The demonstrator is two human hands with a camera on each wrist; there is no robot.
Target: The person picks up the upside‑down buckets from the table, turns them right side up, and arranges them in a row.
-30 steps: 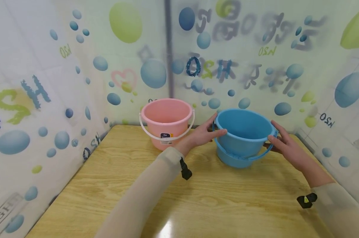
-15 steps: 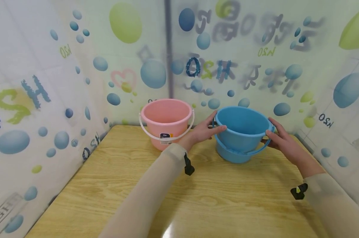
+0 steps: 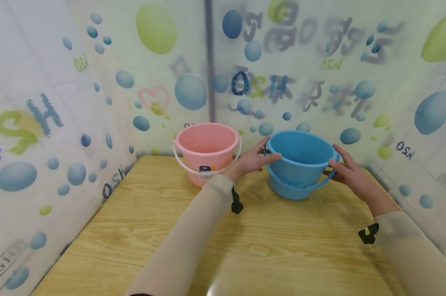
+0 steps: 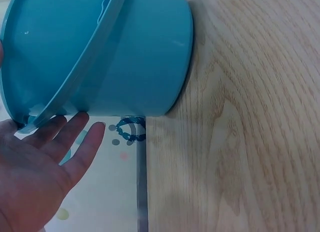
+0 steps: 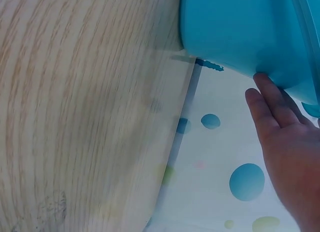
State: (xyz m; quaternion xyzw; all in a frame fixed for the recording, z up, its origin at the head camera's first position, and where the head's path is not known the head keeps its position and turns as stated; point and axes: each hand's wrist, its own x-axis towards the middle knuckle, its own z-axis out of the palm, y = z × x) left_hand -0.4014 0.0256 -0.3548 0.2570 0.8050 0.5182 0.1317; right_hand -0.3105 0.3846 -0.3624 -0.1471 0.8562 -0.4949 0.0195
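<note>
A blue bucket (image 3: 297, 174) with its handle hanging down in front stands upright on the wooden table, right of the middle. At its left rim my left hand (image 3: 254, 161) grips with the thumb at the rim; the other fingers (image 4: 85, 147) lie along the outer wall below it. On the opposite side my right hand (image 3: 354, 176) holds the rim by the handle joint, thumb on top. Fingertips (image 5: 265, 87) of that hand touch the wall in the right wrist view. To the left stands a pink bucket (image 3: 208, 139) with a white handle, behind my left forearm.
The wooden table (image 3: 141, 230) stretches out in front of both buckets. A patterned curtain (image 3: 293, 49) with dots and letters closes off the back and both sides, close behind the buckets.
The blue bucket has moved slightly back and left across the table, both hands going along with it. The pink bucket stays where it was.
</note>
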